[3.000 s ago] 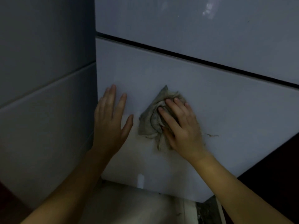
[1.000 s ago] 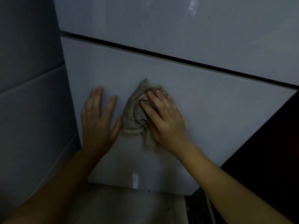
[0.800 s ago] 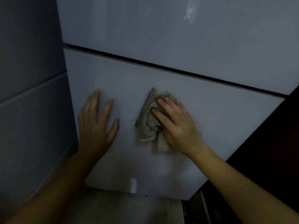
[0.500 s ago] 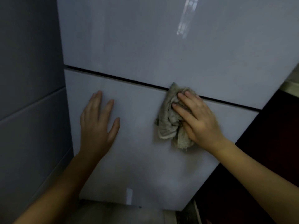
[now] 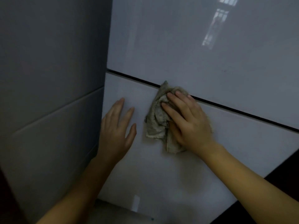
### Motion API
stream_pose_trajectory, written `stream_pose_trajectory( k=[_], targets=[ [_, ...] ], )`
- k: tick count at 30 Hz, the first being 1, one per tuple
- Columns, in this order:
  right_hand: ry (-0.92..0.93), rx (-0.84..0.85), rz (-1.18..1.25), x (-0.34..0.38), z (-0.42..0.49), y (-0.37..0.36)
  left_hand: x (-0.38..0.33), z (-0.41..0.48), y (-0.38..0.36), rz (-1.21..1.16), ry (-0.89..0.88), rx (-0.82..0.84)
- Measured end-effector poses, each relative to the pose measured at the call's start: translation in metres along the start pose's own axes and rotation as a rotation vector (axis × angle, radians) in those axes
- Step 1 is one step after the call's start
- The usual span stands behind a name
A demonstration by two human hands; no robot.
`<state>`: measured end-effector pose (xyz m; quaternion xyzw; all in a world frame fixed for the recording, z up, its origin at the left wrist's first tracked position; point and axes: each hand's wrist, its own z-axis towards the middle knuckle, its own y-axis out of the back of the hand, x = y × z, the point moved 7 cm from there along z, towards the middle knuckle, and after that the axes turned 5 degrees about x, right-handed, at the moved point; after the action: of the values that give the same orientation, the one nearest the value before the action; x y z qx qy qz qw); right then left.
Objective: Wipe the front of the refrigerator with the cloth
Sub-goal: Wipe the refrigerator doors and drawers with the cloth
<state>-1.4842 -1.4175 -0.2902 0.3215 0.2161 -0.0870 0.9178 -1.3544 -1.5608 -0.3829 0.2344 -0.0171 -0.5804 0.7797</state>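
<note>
Your right hand (image 5: 189, 125) pressed the cloth (image 5: 157, 120) with straight fingers (image 5: 176, 101) against the refrigerator (image 5: 242, 135) door, at the seam (image 5: 242, 112); your left hand (image 5: 115, 131) lay flat beside it, neither grip curled.

Your cloth (image 5: 156, 122) is a mottled grey-beige; the refrigerator (image 5: 178, 46) front you face is pale glossy grey, crossed by a black seam (image 5: 242, 109).
</note>
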Motion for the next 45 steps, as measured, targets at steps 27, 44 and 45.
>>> stream_pose_trajectory(
  k=[27, 44, 45],
  targets=[
    [0.066, 0.011, -0.007, 0.041, 0.049, -0.041, 0.043, -0.011, 0.010, -0.105, 0.066, 0.068],
    [0.036, 0.046, -0.124, -0.015, -0.064, 0.007, -0.017, -0.009, -0.011, -0.049, -0.159, 0.164],
    [0.019, 0.057, -0.136, -0.026, -0.078, 0.015, -0.023, -0.011, -0.015, -0.037, -0.175, 0.163]
  ],
)
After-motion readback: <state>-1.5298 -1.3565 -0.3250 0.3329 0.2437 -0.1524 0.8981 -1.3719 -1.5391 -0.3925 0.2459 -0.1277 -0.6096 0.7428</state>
